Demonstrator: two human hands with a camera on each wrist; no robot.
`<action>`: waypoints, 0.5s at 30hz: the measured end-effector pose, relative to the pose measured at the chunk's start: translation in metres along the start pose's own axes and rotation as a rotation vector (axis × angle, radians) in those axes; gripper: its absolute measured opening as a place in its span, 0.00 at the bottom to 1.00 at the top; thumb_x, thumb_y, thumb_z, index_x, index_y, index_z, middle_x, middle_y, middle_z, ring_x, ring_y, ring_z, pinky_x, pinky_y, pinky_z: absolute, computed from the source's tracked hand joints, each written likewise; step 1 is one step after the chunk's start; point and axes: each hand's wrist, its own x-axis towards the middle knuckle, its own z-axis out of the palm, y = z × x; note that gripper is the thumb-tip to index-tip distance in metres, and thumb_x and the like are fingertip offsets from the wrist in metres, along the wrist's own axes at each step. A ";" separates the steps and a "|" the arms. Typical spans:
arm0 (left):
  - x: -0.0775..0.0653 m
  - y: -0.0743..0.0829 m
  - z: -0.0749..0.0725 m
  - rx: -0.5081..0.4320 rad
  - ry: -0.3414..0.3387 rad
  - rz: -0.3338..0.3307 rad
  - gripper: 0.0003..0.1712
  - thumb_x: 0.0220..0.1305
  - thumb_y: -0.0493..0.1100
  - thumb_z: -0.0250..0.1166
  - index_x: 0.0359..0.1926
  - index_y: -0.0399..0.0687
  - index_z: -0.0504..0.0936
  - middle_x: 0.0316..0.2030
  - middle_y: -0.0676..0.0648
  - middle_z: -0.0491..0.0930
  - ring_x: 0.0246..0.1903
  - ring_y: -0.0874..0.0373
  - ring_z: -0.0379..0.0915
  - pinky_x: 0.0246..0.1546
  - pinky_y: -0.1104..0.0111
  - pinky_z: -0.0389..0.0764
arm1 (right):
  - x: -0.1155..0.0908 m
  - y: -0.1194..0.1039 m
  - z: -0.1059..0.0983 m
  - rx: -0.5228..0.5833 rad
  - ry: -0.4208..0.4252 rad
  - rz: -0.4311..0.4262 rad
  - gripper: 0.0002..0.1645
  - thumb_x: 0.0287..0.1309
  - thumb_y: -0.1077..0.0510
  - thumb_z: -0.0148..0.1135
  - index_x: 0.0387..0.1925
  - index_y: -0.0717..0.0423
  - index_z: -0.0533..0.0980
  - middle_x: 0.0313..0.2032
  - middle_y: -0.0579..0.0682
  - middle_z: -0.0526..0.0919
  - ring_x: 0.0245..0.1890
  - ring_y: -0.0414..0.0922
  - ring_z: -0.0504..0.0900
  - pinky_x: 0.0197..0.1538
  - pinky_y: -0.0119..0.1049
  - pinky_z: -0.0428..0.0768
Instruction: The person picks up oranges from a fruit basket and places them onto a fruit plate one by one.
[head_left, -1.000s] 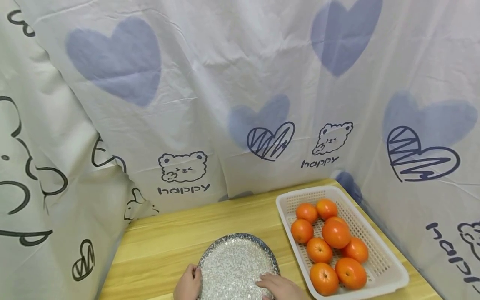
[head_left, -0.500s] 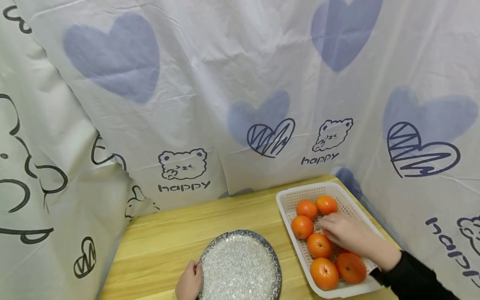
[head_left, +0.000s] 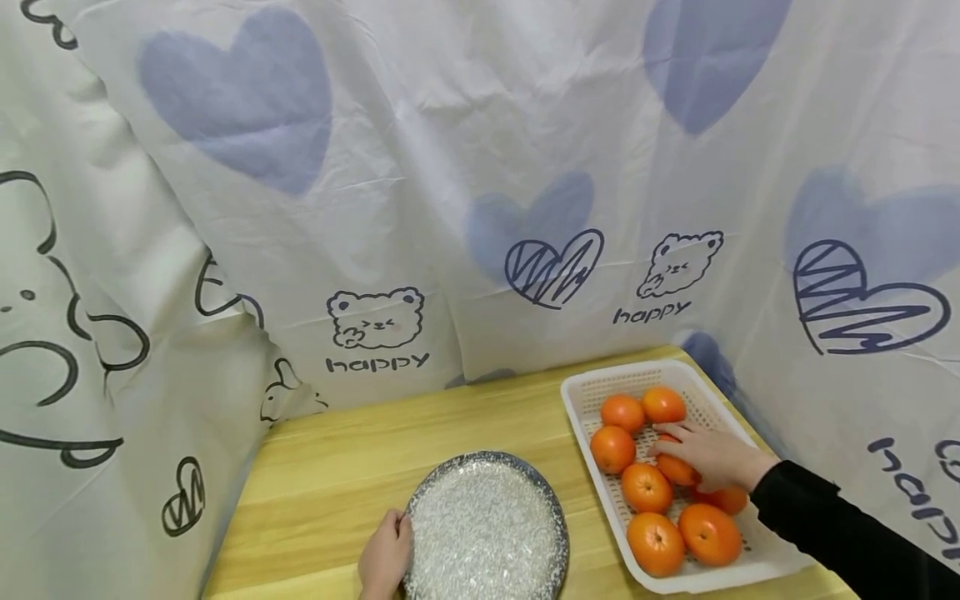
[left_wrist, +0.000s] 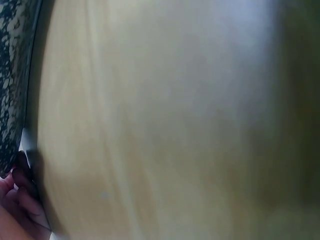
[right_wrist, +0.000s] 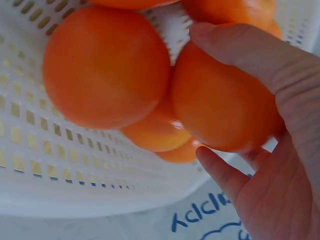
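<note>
A round pan (head_left: 487, 533) with a black, white-speckled rim and a pale glittery inside sits at the table's front. My left hand (head_left: 386, 557) grips its left edge; the left wrist view shows the curled fingers (left_wrist: 25, 192) under the pan's speckled side (left_wrist: 11, 75). On the right, my right hand (head_left: 712, 457) reaches into a white plastic basket (head_left: 776, 546) of oranges. Its thumb and fingers curl round one orange (right_wrist: 225, 105), which lies among the others. Beside it in the right wrist view is another large orange (right_wrist: 107, 67).
Several more oranges (head_left: 656, 543) lie in the basket, mostly along its left side. The wood-grain table (head_left: 322, 483) extends left of the pan. A white cloth (head_left: 420, 208) printed with hearts and bears hangs behind and at both sides.
My right hand has left the pan's right side, moved right into the basket and taken hold of an orange. The left hand stays on the pan's edge.
</note>
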 end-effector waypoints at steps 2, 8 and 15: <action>0.001 0.001 0.001 -0.002 0.003 -0.004 0.11 0.69 0.47 0.52 0.37 0.48 0.78 0.26 0.52 0.78 0.21 0.60 0.69 0.21 0.65 0.64 | 0.002 0.003 0.001 0.000 -0.006 0.011 0.33 0.42 0.64 0.71 0.52 0.38 0.73 0.61 0.55 0.73 0.54 0.52 0.75 0.54 0.53 0.74; 0.001 0.001 0.002 0.003 0.007 -0.005 0.11 0.69 0.47 0.52 0.36 0.49 0.78 0.25 0.52 0.78 0.21 0.60 0.68 0.21 0.65 0.64 | 0.008 0.010 0.004 -0.020 -0.033 0.014 0.48 0.26 0.65 0.75 0.59 0.44 0.72 0.59 0.58 0.72 0.53 0.56 0.73 0.52 0.56 0.75; 0.000 0.001 0.001 0.001 0.018 0.002 0.11 0.69 0.47 0.52 0.35 0.50 0.78 0.25 0.52 0.79 0.21 0.60 0.70 0.20 0.65 0.64 | 0.023 0.002 -0.023 0.117 -0.025 0.122 0.41 0.36 0.51 0.77 0.56 0.49 0.69 0.50 0.47 0.75 0.46 0.45 0.73 0.53 0.49 0.73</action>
